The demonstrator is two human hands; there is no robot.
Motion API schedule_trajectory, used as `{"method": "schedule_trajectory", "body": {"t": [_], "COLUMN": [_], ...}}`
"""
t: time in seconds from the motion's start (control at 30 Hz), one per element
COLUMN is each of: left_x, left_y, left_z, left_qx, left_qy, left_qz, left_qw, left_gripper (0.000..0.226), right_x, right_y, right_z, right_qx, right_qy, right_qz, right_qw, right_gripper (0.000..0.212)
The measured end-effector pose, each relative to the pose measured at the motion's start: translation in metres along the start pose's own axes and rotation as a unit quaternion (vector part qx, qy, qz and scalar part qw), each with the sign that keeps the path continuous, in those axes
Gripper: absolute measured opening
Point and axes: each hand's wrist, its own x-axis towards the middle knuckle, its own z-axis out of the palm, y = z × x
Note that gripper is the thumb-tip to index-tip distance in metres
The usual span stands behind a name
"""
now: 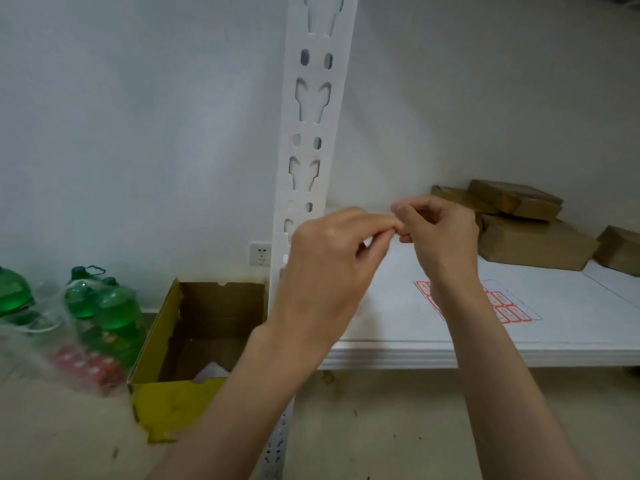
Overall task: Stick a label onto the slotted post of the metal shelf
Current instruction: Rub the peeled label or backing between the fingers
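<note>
The white slotted post of the metal shelf rises up the middle of the view. My left hand and my right hand meet just right of the post, above the white shelf board. Their fingertips pinch together at one spot. Whatever is between them is too small to make out; a label there cannot be confirmed. A label sheet with red-bordered stickers lies on the board, partly hidden behind my right forearm.
Brown parcels are stacked at the back right of the shelf. On the floor to the left stand an open yellow cardboard box and wrapped green bottles. A wall socket sits left of the post.
</note>
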Motion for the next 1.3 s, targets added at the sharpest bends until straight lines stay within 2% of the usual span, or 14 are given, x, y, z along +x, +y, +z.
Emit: {"method": "schedule_trajectory", "body": {"t": [0.13, 0.23, 0.37, 0.53, 0.67, 0.87, 0.97, 1.07, 1.17, 1.23, 1.3], "left_x": [-0.014, -0.023, -0.026, -0.027, -0.030, -0.028, -0.030, -0.035, -0.036, -0.038, -0.040], "left_y": [-0.004, -0.011, -0.017, -0.016, -0.015, -0.014, -0.018, -0.023, -0.026, -0.030, -0.034], "left_z": [0.034, 0.047, 0.050, 0.057, 0.063, 0.063, 0.065, 0.067, 0.067, 0.067, 0.069], "left_qx": [0.031, 0.027, -0.071, -0.169, -0.215, -0.245, -0.217, -0.171, -0.131, -0.098, -0.024], "left_qy": [-0.083, -0.139, -0.114, -0.060, -0.035, -0.029, -0.032, -0.054, -0.079, -0.087, -0.128], "left_qz": [-0.051, -0.134, -0.291, -0.384, -0.417, -0.441, -0.429, -0.408, -0.380, -0.366, -0.343], "left_qw": [0.995, 0.981, 0.947, 0.906, 0.882, 0.863, 0.876, 0.895, 0.912, 0.921, 0.930], "left_gripper": [0.016, 0.015, 0.004, 0.008, 0.008, 0.007, 0.005, 0.011, 0.015, 0.023, 0.036], "right_x": [0.004, 0.002, -0.002, -0.005, -0.006, -0.005, -0.007, -0.006, -0.008, -0.010, -0.011], "right_y": [0.009, 0.013, 0.017, 0.024, 0.027, 0.028, 0.029, 0.032, 0.034, 0.038, 0.043], "right_z": [-0.012, -0.018, -0.026, -0.036, -0.046, -0.046, -0.040, -0.035, -0.031, -0.026, -0.021], "right_qx": [0.009, 0.004, 0.013, 0.049, 0.093, 0.102, 0.058, -0.037, -0.069, -0.079, -0.114], "right_qy": [0.025, -0.023, -0.189, -0.260, -0.300, -0.292, -0.268, -0.261, -0.256, -0.223, -0.203], "right_qz": [0.026, 0.054, 0.119, 0.141, 0.157, 0.153, 0.154, 0.150, 0.155, 0.145, 0.134], "right_qw": [0.999, 0.998, 0.975, 0.954, 0.936, 0.938, 0.949, 0.953, 0.952, 0.961, 0.963], "right_gripper": [0.012, 0.012, 0.017, 0.022, 0.013, 0.010, 0.006, 0.011, 0.015, 0.016, 0.018]}}
